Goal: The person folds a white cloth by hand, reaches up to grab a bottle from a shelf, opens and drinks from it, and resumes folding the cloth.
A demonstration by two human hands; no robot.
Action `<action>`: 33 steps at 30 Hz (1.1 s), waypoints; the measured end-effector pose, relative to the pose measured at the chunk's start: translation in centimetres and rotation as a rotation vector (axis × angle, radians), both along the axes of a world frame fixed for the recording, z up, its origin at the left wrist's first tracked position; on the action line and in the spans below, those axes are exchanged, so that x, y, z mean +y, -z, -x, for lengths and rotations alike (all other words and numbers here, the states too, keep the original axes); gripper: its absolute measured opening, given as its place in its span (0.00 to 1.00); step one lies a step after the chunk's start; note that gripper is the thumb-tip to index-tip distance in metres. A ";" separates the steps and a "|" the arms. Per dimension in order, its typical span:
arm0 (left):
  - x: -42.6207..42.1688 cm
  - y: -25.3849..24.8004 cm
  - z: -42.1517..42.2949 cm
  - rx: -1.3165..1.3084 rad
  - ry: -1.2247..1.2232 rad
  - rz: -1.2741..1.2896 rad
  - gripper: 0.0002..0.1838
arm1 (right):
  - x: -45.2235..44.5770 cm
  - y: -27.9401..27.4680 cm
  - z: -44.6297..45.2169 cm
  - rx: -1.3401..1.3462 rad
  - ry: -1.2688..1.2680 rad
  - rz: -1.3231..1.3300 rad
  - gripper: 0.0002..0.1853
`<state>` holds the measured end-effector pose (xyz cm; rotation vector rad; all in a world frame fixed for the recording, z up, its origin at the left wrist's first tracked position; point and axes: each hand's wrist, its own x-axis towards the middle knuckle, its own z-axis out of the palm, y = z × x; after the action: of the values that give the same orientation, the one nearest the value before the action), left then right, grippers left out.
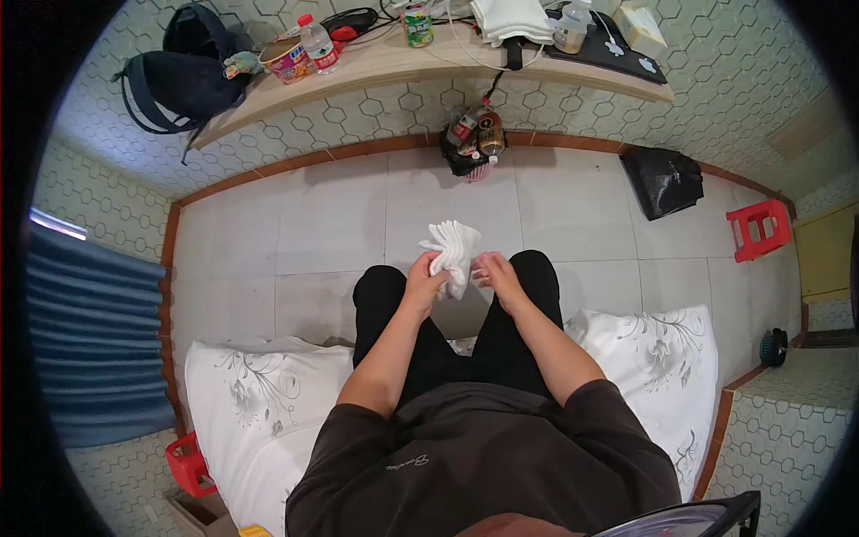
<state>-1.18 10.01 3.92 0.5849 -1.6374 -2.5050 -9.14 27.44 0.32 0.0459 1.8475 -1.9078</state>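
A bunched, folded white cloth [455, 255] is held up between my knees, its layers fanned at the top. My left hand [424, 283] grips its left side, with the thumb across the front. Just off the cloth's right edge is my right hand [497, 272]. Its fingers are loosely bent and look apart, with nothing visible in them. Whether its fingertips brush the cloth is hard to make out.
A long shelf [376, 67] ahead carries a water bottle [318, 45], a noodle cup [287, 61], a can [418, 25] and stacked white cloths [513, 20]. On the tiled floor are a bottle-filled bin [474, 143], a black bag [662, 183] and a red stool [759, 230].
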 end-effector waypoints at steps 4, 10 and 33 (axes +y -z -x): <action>-0.4 0.5 -0.4 -0.017 0.078 0.096 0.24 | -0.3 -0.2 -0.3 -0.155 -0.300 0.114 0.22; -0.8 0.7 -0.4 -0.080 0.047 0.103 0.24 | -0.2 -1.2 -0.4 -0.105 -0.239 -0.005 0.19; -2.6 0.0 -0.1 -0.056 -0.544 -0.096 0.12 | 1.3 -4.6 0.9 -0.520 0.311 0.651 0.29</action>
<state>-1.07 7.43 3.90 0.9659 -1.1674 -2.1804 -10.09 28.71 4.91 0.5777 0.8740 -2.3345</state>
